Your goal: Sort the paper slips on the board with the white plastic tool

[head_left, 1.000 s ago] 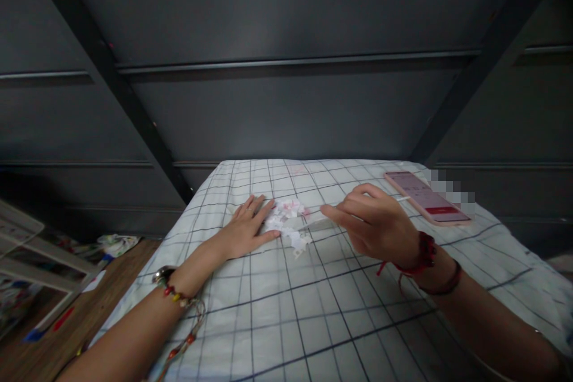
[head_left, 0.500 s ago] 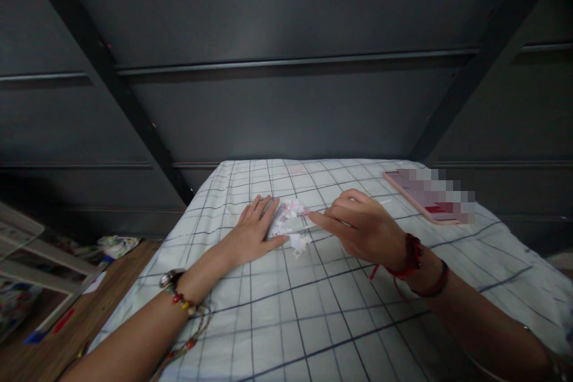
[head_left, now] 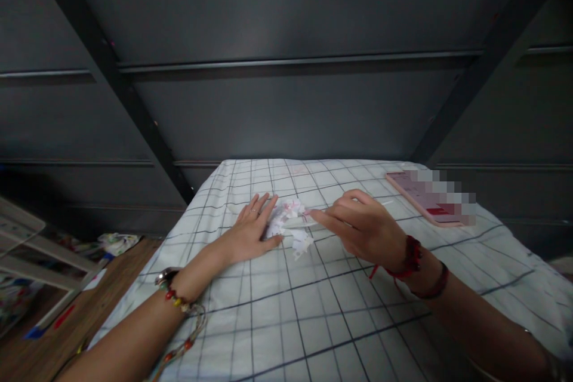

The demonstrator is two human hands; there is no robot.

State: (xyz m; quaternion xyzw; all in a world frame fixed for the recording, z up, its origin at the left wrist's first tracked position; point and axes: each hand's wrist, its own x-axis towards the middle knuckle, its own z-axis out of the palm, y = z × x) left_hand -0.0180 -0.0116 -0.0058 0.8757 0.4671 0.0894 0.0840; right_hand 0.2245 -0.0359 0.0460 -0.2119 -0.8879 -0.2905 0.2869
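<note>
Head view: the left hand (head_left: 249,234) lies flat, fingers spread beside paper scraps (head_left: 293,209); the right hand (head_left: 364,225) grasps a pale strip (head_left: 301,223), apparently working at them, which calls for steadiness.

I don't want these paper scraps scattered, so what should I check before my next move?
1. Left hand at the paper scraps: ok, spread low beside them.
2. Thin pale tool held: ok, pinched in the right hand.
3. Tool's tip clear of the left fingers: cannot tell, its end is indistinct against the scraps.
4. Scraps lying neatly: not ok, they look ragged and bunched.
5. Phone out of the way: ok, it lies apart, beyond the right hand.
</note>
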